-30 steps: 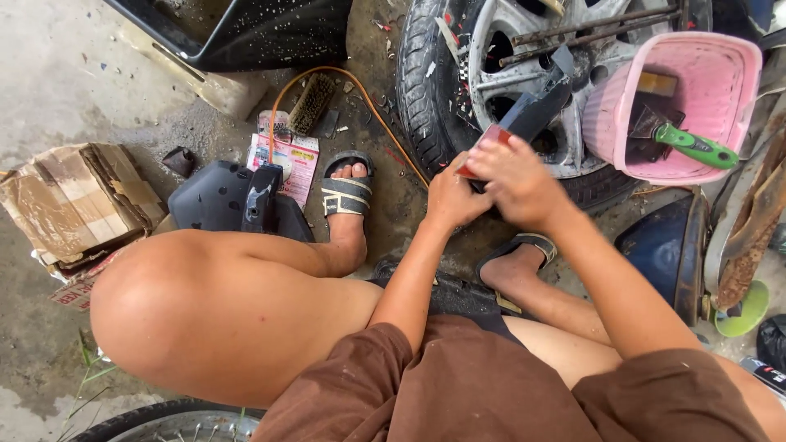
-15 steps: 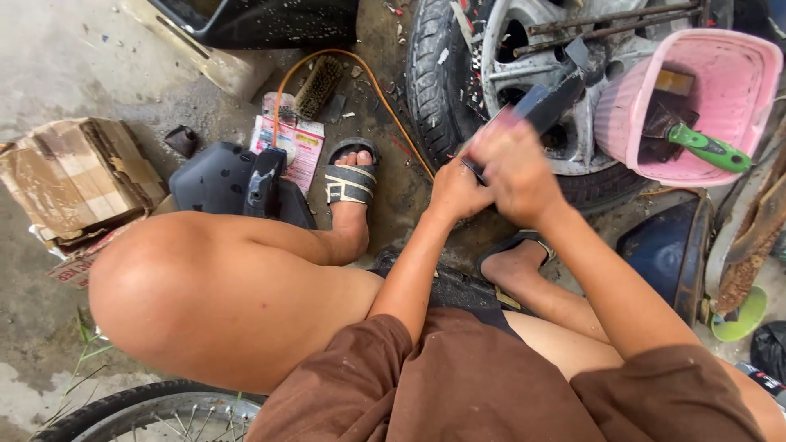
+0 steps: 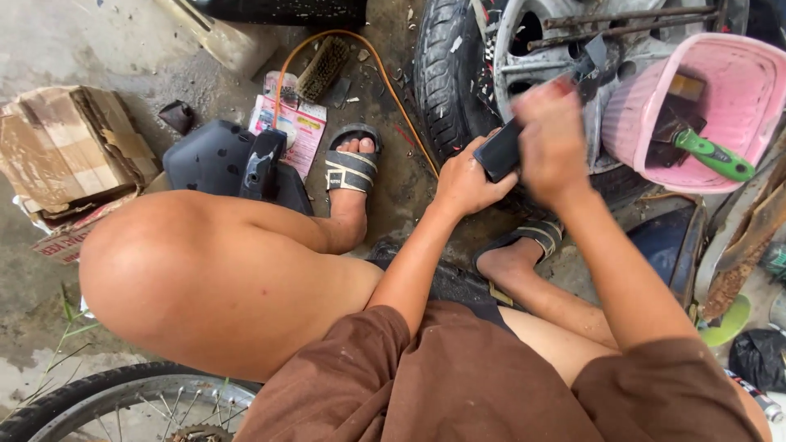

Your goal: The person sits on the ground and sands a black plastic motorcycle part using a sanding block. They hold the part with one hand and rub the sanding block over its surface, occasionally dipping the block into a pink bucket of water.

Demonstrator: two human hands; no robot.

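I sit low with my knees up. My left hand grips the lower end of a flat black piece. My right hand is closed over its upper end and is motion-blurred, so what it holds besides is unclear. Both hands are just in front of a car tyre with a silver rim lying on the ground. A pink plastic basket rests on the rim at the right, with a green-handled tool and a dark block inside it.
Torn cardboard lies at the left, next to black plastic parts, a printed leaflet and a wire brush. An orange hose curves over the concrete. A spoked wheel is at the bottom left, a dark blue panel at the right.
Both hands have risen slightly with the black piece towards the rim. My right hand has shifted up over its top end. The view has tilted a little.
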